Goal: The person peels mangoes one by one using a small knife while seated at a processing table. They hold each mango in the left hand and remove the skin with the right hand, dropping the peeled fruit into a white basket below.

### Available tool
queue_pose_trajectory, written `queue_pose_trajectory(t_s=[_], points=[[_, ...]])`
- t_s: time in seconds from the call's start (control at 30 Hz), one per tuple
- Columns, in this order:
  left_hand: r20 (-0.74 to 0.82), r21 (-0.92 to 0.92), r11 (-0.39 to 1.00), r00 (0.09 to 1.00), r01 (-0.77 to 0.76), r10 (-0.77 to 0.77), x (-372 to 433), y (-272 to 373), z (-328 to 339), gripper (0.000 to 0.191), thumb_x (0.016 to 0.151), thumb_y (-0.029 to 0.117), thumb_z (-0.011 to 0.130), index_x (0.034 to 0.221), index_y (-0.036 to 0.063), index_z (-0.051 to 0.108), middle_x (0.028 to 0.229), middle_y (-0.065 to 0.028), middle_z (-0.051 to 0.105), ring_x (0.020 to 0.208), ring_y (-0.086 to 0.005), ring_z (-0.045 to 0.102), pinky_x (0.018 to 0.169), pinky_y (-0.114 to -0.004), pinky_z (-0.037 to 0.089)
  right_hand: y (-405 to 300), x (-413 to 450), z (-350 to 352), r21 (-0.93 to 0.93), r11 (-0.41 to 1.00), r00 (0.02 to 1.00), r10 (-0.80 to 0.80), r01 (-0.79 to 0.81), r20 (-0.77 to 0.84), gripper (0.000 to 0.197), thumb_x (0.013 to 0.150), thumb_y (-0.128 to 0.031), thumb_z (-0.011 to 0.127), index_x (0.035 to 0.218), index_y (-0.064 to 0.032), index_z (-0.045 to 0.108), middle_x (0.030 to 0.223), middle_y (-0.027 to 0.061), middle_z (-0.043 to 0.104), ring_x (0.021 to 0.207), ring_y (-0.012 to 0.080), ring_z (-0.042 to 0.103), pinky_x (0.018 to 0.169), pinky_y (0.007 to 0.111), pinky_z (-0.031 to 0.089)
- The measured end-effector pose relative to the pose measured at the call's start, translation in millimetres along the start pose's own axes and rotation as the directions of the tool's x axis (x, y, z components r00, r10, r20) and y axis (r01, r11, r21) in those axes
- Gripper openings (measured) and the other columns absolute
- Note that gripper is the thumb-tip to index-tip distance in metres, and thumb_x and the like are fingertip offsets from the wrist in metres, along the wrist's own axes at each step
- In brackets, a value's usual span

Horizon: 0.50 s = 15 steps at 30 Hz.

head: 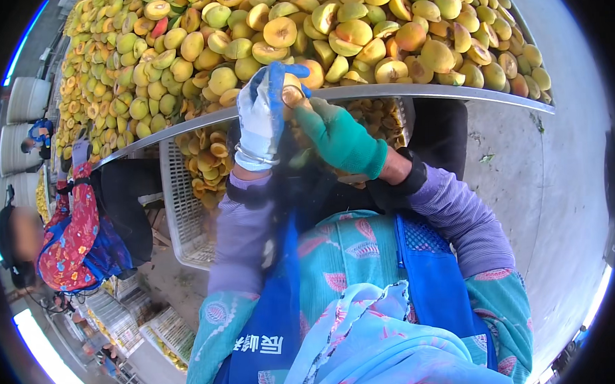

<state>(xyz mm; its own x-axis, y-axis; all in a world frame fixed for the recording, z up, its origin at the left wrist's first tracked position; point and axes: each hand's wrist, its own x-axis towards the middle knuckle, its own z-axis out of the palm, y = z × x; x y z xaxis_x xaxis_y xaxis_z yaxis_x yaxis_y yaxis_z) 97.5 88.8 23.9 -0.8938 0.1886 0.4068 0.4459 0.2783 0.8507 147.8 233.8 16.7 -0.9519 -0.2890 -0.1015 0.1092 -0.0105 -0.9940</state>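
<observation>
My left hand [264, 112], in a white and blue glove, grips a halved yellow stone fruit [292, 93] above the metal table edge. My right hand [341, 135], in a green glove, meets it at the cut side; its fingertips are closed at the fruit, and whether they hold a small tool cannot be told. Beyond both hands lies a large heap of halved and whole yellow-green fruit [280, 32] on the table. Below the edge, a white plastic crate [186, 216] contains fruit halves [207, 160].
The table's metal rim [385, 90] curves across in front of me. A co-worker [70, 241] in a red patterned top works at the same heap on the left. Slatted crates [167, 334] stand on the floor at lower left, and white tubs [27, 100] at far left.
</observation>
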Motion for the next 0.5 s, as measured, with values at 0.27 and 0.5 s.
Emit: queue_pose_trajectory(t_s=[0.27, 0.5], points=[[0.057, -0.260, 0.939, 0.974, 0.227, -0.219, 7.5, -13.0, 12.7, 0.044, 0.102, 0.036, 0.050, 0.095, -0.0024, 0.069, 0.079, -0.0097, 0.067, 0.066, -0.0148, 0.063, 0.064, -0.028, 0.051, 10.4, 3.6, 22.7, 0.162, 0.984, 0.988, 0.095, -0.074, -0.125, 0.046, 0.101, -0.046, 0.045, 0.094, -0.0025, 0.057, 0.058, 0.0035, 0.050, 0.050, 0.0165, 0.054, 0.043, 0.036, 0.044], [0.293, -0.149, 0.970, 0.945, 0.192, -0.142, 21.3, -8.0, 12.6, 0.055, 0.100, 0.043, 0.042, 0.092, -0.0029, 0.070, 0.073, -0.0105, 0.066, 0.064, -0.0159, 0.062, 0.064, -0.029, 0.052, -15.5, -6.2, 14.8, 0.804, 0.342, 0.860, 0.353, -0.486, 0.369, 0.045, 0.098, -0.056, 0.045, 0.084, -0.0136, 0.048, 0.056, 0.0003, 0.046, 0.040, 0.0125, 0.039, 0.039, 0.029, 0.034]])
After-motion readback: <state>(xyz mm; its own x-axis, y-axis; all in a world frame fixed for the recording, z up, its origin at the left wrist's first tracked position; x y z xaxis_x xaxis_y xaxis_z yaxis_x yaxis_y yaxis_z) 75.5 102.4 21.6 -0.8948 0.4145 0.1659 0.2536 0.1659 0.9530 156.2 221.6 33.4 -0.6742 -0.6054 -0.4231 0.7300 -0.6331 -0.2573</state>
